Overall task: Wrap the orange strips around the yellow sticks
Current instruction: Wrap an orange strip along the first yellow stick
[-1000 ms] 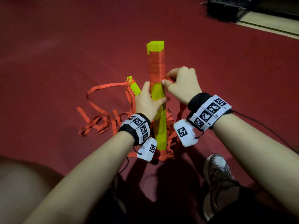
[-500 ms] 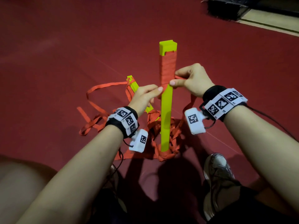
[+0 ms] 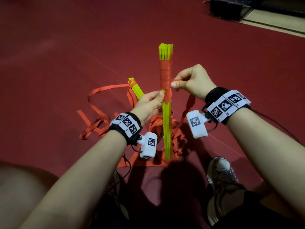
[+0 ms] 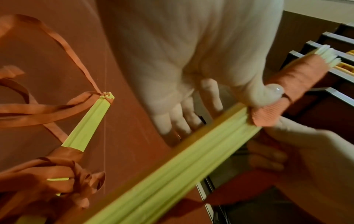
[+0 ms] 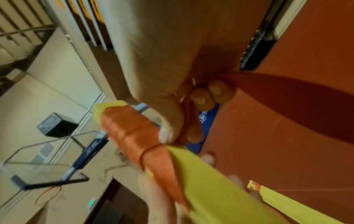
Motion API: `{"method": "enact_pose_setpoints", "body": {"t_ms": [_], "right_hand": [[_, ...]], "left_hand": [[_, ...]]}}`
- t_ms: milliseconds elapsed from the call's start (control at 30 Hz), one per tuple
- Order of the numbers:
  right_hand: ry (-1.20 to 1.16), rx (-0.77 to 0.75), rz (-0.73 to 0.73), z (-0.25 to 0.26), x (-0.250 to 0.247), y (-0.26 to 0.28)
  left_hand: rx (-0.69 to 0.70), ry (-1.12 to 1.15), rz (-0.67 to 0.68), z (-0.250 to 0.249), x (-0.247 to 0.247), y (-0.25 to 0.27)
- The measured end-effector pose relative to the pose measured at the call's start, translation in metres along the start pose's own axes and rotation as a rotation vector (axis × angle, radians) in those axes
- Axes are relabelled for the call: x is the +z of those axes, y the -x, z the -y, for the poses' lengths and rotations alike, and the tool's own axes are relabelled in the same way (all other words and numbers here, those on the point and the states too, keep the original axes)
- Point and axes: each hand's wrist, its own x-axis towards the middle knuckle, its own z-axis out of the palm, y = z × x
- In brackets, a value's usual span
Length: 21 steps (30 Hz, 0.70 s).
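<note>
A bundle of yellow sticks [image 3: 167,128] stands upright on the red floor, its upper part wound with an orange strip [image 3: 165,75]. My left hand [image 3: 151,103] grips the bundle just below the wrapping, thumb [image 4: 268,95] pressing the strip's lower turn. My right hand [image 3: 191,81] pinches the loose strip end beside the wrapping on the right. In the right wrist view the thumb [image 5: 168,128] lies against the orange wrapping [image 5: 134,133]. A second yellow bundle [image 3: 136,89] lies on the floor behind, with orange strips [image 3: 105,90] tied at its end.
Loose orange strips [image 3: 92,128] lie tangled on the red floor [image 3: 66,47] around the bundle's base. My shoe [image 3: 220,179] sits at the lower right. A dark box [image 3: 229,7] stands at the far right edge of the red floor.
The upright bundle has turned, now showing its narrow ribbed side. My left hand let go, then took hold just below the wrapping. My right hand has moved lower with the strip end.
</note>
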Motion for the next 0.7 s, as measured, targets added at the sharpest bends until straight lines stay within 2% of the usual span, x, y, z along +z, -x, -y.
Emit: {"method": "enact_pose_setpoints", "body": {"t_ms": [167,300,433,533,600,700], "right_hand": [[0.268,-0.004,-0.11,0.011,0.013,-0.004],[0.236,-0.007,-0.099,0.022,0.017,-0.001],[0.245,-0.063,-0.063,0.024,0.027,-0.001],[0.249,-0.023,-0.136,0.019,0.036,0.0],[0.21,-0.002,-0.191,0.017,0.036,0.001],[0.226,0.004,-0.195,0.017,0.034,0.001]], "left_hand": [[0.184,-0.231,-0.252,0.005,0.009,-0.011],[0.276,-0.354,-0.396,0.006,0.009,-0.015],[0.304,-0.287,-0.518,0.004,0.009,-0.014],[0.267,-0.234,-0.501,0.0,0.008,-0.016],[0.239,-0.236,-0.43,-0.004,0.006,-0.016],[0.168,-0.308,-0.261,-0.014,-0.007,-0.016]]}}
